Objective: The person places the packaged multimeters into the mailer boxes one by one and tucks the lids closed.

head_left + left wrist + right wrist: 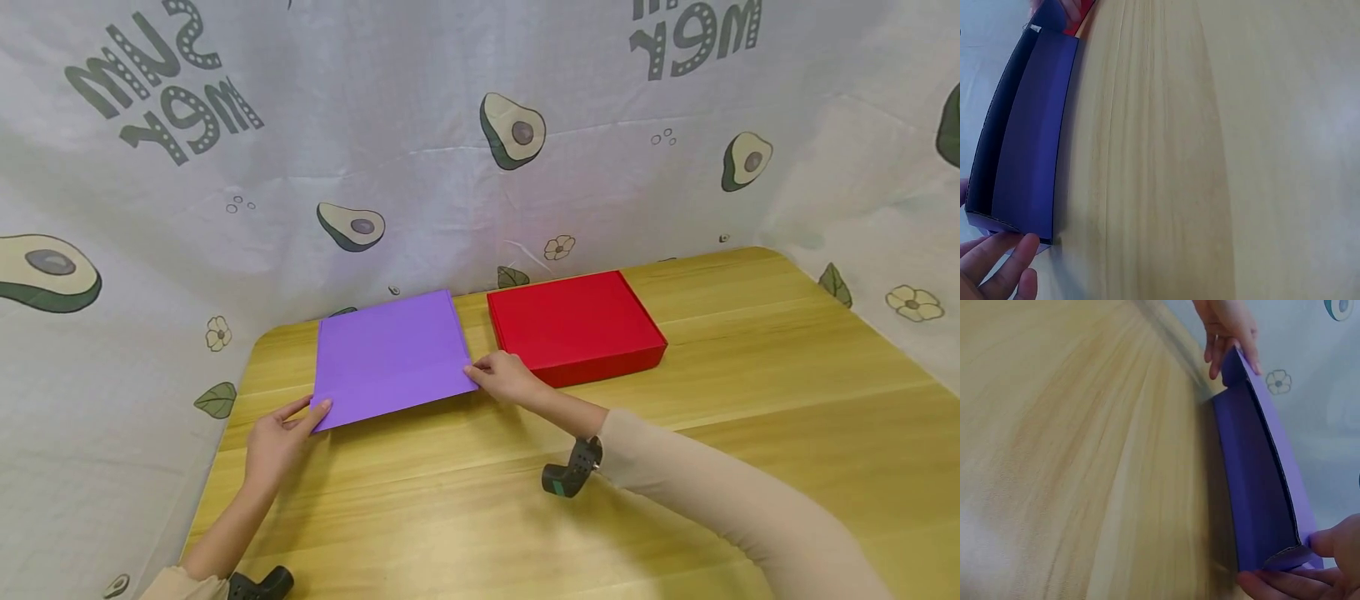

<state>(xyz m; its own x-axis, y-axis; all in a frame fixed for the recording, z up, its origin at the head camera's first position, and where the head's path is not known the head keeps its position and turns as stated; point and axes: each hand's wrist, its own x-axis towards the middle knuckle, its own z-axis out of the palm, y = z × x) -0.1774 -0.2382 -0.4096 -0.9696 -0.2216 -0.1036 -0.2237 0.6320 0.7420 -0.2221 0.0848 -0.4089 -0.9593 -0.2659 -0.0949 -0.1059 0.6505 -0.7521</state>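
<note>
A flat purple cardboard box point(390, 358) lies at the back left of the wooden table. Its lid is a little raised along the front, and both wrist views show the dark gap beneath it and the purple front wall point(1038, 131). My left hand point(281, 437) pinches the lid's front left corner, thumb on top and fingers by the side. At the front right corner, my right hand point(506, 379) pinches the lid between thumb and fingers. A side flap point(1288, 556) shows by the right fingers. The box's inside is mostly hidden.
Just right of the purple box sits a closed red box point(573, 325), close to my right hand. A white cloth point(420, 183) with avocado prints hangs behind the wooden table point(450, 500) and at its sides. Each wrist wears a black device point(573, 471).
</note>
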